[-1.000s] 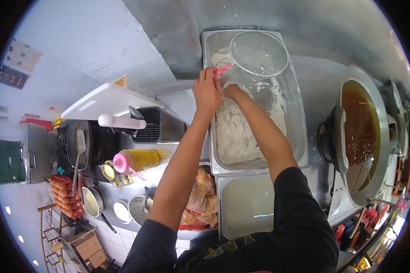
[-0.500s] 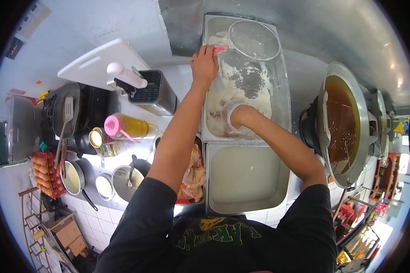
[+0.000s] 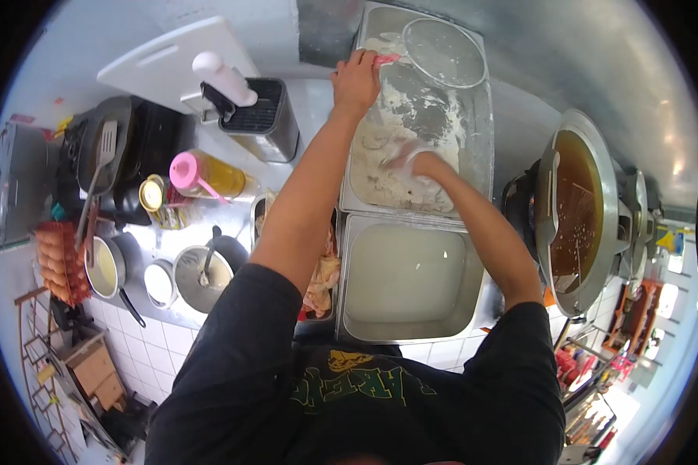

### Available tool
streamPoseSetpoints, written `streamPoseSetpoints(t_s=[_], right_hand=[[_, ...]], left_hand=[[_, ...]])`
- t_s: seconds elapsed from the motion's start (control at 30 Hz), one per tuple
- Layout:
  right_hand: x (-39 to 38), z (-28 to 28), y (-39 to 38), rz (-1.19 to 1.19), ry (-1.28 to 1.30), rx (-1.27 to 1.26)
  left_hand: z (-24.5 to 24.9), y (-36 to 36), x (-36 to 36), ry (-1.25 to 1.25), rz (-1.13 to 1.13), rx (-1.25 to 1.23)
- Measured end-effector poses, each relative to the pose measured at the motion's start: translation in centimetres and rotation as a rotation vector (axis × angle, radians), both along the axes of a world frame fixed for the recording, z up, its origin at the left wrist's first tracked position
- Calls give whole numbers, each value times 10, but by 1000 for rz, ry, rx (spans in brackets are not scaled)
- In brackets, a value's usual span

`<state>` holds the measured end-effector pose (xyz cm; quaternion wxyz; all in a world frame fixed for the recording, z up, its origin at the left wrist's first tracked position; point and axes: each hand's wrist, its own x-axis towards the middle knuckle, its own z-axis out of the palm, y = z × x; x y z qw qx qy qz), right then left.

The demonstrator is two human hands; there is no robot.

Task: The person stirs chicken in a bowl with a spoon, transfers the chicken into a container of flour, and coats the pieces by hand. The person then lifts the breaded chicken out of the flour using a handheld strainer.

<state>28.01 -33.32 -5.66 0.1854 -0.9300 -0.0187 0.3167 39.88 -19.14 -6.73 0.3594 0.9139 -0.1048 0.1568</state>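
A deep metal pan (image 3: 485,147) holds white flour (image 3: 380,143), spread unevenly with bare metal showing through. My left hand (image 3: 357,84) is closed over the pan's left rim, fingers curled beside a pink-red piece (image 3: 385,59) that looks like a handle. A round mesh strainer (image 3: 444,53) lies at the pan's far end, dusted with flour. Down in the flour is my right hand (image 3: 408,159), in a clear plastic glove. Motion smears its fingers, and whether they hold anything is hidden.
Nearer me sits a pan of cloudy liquid (image 3: 407,271), with raw chicken (image 3: 323,283) to its left. A wide pot of brown oil (image 3: 578,209) stands right. Leftward are a pink-lidded oil jug (image 3: 209,177), a knife block (image 3: 265,120), bowls and eggs (image 3: 56,260).
My gloved right hand has shifted within the flour, and its fingers are now blurred. The left hand keeps its place on the rim. The whole view has shifted slightly.
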Motion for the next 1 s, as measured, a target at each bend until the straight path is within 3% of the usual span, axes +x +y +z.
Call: streamPoseSetpoints(t_s=[0.07,0.17,0.23,0.27,0.33,0.4,0.47,0.57,0.7,0.77,0.83,0.87,0.93,1.0], right_hand=[[3,5,-24,-89,-209,30],[-4,53,-39,-195,-81,115],[-6,71,-38,83,-108,205],[-4,73,-31,83,-108,207],[3,70,-1,250,190,-111],[-6,42,35,447,64,-280],[-26,-49,63,537,-290,-593],[-14,-47,66,652,-99,-427],[-22,-44,49,589,43,-248],[-27,-36,32,269,-168,94],[-28,1,19,63,-5,-18],[-29,8,7,73,11,-20],[-30,17,-16,304,1,-276],[-47,-17,-25,231,5,-283]], left_hand=[[1,0,1,20,10,1],[-1,-2,1,22,6,10],[-1,-2,2,15,8,7],[-2,-1,2,15,8,9],[-2,-2,3,19,11,18],[-1,-2,2,17,7,19],[0,-1,3,12,7,22],[-4,-2,-1,23,8,41],[-1,-3,1,10,-3,8],[-4,-1,4,15,15,-6],[-7,0,4,-9,1,-28],[-6,0,4,-1,2,-23],[-7,0,5,2,10,-25],[-8,-4,2,-4,2,-24]])
